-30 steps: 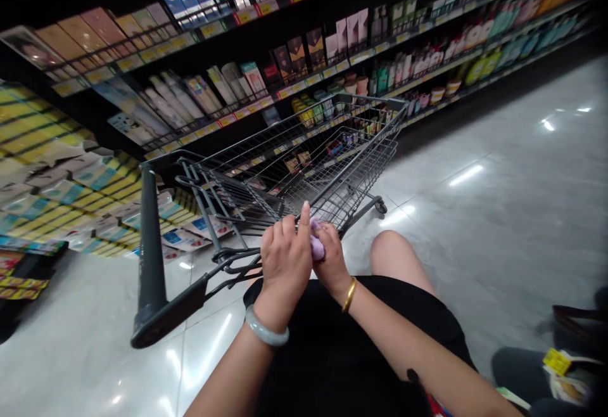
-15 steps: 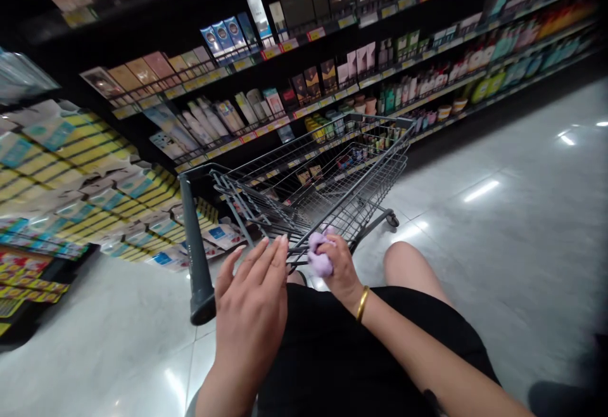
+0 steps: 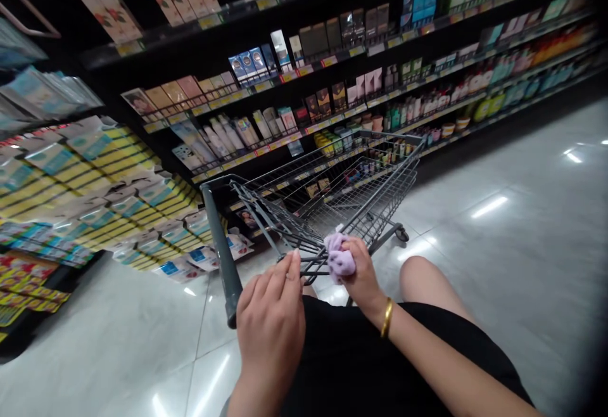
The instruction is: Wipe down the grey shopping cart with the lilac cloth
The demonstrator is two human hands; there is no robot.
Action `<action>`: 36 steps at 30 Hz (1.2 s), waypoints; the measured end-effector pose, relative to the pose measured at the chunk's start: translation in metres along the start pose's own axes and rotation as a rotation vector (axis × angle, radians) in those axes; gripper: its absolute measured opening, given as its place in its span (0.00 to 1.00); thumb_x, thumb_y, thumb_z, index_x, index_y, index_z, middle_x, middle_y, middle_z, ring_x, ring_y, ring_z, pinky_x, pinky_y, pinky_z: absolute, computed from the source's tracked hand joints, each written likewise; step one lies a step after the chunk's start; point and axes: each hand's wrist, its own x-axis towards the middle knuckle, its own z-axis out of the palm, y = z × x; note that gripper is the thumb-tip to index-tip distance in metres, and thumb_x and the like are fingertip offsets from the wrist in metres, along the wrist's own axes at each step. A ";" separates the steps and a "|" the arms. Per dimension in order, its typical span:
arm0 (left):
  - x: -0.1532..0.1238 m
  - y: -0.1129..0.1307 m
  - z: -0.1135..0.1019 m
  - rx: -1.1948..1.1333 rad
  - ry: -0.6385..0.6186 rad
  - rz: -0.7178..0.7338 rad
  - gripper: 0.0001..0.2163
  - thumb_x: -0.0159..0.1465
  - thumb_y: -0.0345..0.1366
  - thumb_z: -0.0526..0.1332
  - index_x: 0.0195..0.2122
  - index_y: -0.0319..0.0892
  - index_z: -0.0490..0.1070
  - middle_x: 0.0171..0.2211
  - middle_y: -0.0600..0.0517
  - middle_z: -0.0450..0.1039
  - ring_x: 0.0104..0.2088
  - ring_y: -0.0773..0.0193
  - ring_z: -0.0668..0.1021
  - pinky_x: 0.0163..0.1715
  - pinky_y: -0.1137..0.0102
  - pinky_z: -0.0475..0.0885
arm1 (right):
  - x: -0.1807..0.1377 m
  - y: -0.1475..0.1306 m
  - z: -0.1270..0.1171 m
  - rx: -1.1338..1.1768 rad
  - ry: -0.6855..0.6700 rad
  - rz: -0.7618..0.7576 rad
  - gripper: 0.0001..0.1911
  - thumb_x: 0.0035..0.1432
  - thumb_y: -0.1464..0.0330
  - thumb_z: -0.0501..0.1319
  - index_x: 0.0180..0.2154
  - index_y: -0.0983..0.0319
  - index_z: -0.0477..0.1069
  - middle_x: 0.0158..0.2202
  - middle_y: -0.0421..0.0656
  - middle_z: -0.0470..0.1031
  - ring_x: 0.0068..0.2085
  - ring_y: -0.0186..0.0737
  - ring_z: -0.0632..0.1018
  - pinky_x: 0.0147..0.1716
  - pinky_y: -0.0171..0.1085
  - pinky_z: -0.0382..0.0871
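Pale purple cloth (image 3: 341, 260) is sitting bunched in the right hand (image 3: 361, 274) in the head view; thumb and fingers are pinching it at one side, and a gold bangle (image 3: 386, 317) is circling the wrist. The cloth is overlapping the near bars of the cart (image 3: 221, 252); whether it is touching them, I cannot tell. The left hand (image 3: 272, 312) is reaching forward, apart from the cloth, back upward, fingers lying close together; its palm is facing away, so I cannot tell whether it is holding anything. The step in hand seems to be handling the cloth beside the cart; any further move is calling for a secure pinch, with loose folds clear of the bars. Beyond, the shelf (image 3: 240, 11) is carrying red and yellow price labels (image 3: 288, 76), too small for reading. Blue boxes (image 3: 247, 64) are showing round emblems, but no brand is reading clearly.
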 end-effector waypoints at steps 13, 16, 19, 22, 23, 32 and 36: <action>-0.005 -0.032 -0.035 -0.188 0.070 0.029 0.19 0.67 0.30 0.55 0.60 0.43 0.66 0.53 0.47 0.76 0.50 0.59 0.78 0.58 0.59 0.65 | 0.011 -0.025 -0.005 -0.084 -0.117 -0.058 0.14 0.52 0.73 0.62 0.42 0.58 0.68 0.46 0.47 0.67 0.50 0.47 0.72 0.50 0.47 0.71; -0.006 -0.050 -0.030 -0.190 0.021 0.009 0.16 0.67 0.32 0.57 0.55 0.46 0.71 0.50 0.50 0.78 0.50 0.57 0.78 0.63 0.52 0.57 | 0.014 -0.055 -0.004 -0.047 -0.194 -0.154 0.15 0.53 0.73 0.64 0.43 0.56 0.69 0.48 0.47 0.67 0.50 0.46 0.72 0.50 0.45 0.72; -0.007 -0.058 -0.016 -0.318 -0.012 -0.010 0.09 0.67 0.33 0.57 0.42 0.45 0.76 0.39 0.52 0.81 0.40 0.62 0.80 0.61 0.54 0.61 | 0.015 -0.076 0.002 -0.037 -0.276 -0.350 0.14 0.54 0.73 0.63 0.43 0.55 0.70 0.48 0.46 0.67 0.49 0.44 0.72 0.51 0.46 0.71; -0.008 -0.054 -0.007 -0.345 0.029 -0.068 0.08 0.67 0.32 0.56 0.39 0.44 0.76 0.35 0.53 0.81 0.34 0.64 0.78 0.51 0.60 0.68 | 0.018 -0.062 0.004 -0.062 -0.231 -0.328 0.11 0.56 0.72 0.63 0.42 0.55 0.70 0.47 0.46 0.68 0.48 0.44 0.73 0.51 0.45 0.72; -0.008 -0.052 -0.007 -0.333 0.038 -0.079 0.09 0.67 0.32 0.56 0.40 0.44 0.76 0.34 0.53 0.80 0.33 0.63 0.78 0.48 0.61 0.69 | 0.019 -0.054 0.003 -0.061 -0.191 -0.254 0.11 0.56 0.72 0.63 0.41 0.56 0.70 0.46 0.46 0.68 0.47 0.44 0.73 0.50 0.45 0.72; 0.007 -0.008 -0.009 -0.353 0.030 -0.160 0.09 0.68 0.31 0.54 0.37 0.44 0.75 0.30 0.51 0.78 0.31 0.60 0.75 0.38 0.61 0.66 | 0.010 -0.049 -0.007 -0.128 -0.056 -0.151 0.14 0.54 0.74 0.62 0.42 0.54 0.69 0.51 0.47 0.64 0.53 0.48 0.70 0.54 0.51 0.67; 0.013 0.019 -0.005 -0.429 0.084 -0.133 0.11 0.67 0.28 0.54 0.45 0.43 0.73 0.36 0.49 0.79 0.35 0.60 0.77 0.46 0.59 0.67 | 0.016 -0.032 -0.028 -0.114 0.017 -0.094 0.13 0.55 0.71 0.63 0.43 0.55 0.68 0.48 0.47 0.67 0.50 0.48 0.73 0.49 0.49 0.70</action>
